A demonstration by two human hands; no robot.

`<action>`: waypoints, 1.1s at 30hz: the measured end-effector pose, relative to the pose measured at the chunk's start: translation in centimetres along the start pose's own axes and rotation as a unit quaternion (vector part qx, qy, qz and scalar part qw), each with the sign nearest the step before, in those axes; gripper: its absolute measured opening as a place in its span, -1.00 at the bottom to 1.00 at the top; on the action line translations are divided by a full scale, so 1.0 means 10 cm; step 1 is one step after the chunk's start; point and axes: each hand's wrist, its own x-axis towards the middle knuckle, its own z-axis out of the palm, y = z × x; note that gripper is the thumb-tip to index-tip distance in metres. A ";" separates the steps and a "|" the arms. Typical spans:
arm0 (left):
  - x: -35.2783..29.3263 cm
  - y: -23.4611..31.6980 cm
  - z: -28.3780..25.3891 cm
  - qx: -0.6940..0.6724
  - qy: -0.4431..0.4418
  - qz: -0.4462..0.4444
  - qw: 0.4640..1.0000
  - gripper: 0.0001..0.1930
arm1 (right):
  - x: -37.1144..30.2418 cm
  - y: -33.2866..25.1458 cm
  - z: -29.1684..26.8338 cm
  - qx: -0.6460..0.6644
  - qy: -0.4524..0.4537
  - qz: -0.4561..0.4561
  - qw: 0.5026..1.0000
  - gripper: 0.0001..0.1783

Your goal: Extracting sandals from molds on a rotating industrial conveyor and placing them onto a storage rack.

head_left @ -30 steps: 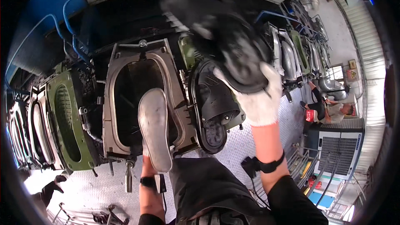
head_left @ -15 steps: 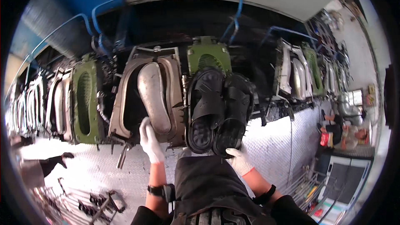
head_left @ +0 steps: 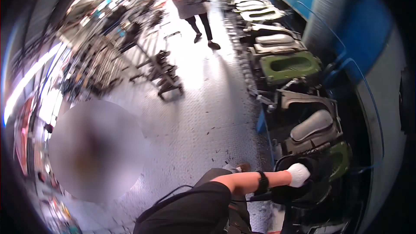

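My left hand [head_left: 299, 174], in a white knitted glove, reaches across to the right and grips a pair of black sandals [head_left: 281, 164] at their upper part. Its fingertips are hidden behind the hand and among the dark straps. Below the sandals, a pale gloved patch with an orange-red edge is what shows of my right hand [head_left: 277, 219]; its fingers are out of sight. Just beyond the sandals lies an open mould with a metal foot-shaped last [head_left: 312, 125], and a green mould plate [head_left: 340, 160] stands behind them.
A row of moulds, one with a green plate [head_left: 290, 66], runs away along the right side, with a blue pipe rail [head_left: 377, 117] behind it. A wheeled rack [head_left: 160, 73] stands left on the metal floor [head_left: 195, 121]. Another person [head_left: 186, 0] is far ahead in the aisle.
The view has swung left, showing the aisle and the person. My left hand has gone from beside the metal last to the sandals. My right hand has moved mostly out of sight.
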 end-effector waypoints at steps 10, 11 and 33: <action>-3.36 -0.63 0.18 -0.103 0.141 -0.464 0.869 -0.69 | -0.12 0.02 0.44 -0.454 -0.238 -0.112 0.851 -0.57; -3.68 -0.70 0.25 -0.113 0.169 -0.505 0.839 -0.68 | -0.07 0.06 0.51 -0.457 -0.266 -0.119 0.840 -0.57; -8.09 -1.52 0.30 -0.164 0.503 -0.741 0.413 -0.40 | 1.25 1.90 5.19 -0.535 -0.567 0.001 0.626 -0.53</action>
